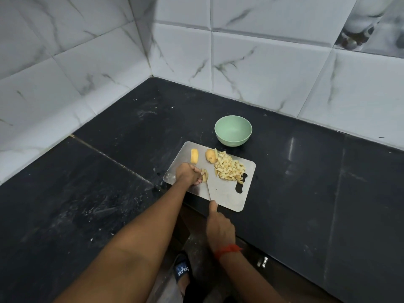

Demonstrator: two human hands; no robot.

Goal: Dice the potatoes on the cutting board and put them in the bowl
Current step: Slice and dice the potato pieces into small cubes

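The cutting board (225,193) lies at the counter's (306,171) front edge, with the empty bowl (233,138) just beyond its far edge. The left hand (187,173) curls its fingers round potato strips (204,174) near the board's left edge. The right hand (219,228) grips a knife (208,191), blade against the strips. A pile of diced potato (228,167) lies between the strips and the bowl, and two uncut potato pieces (194,155) sit along the board's far edge.
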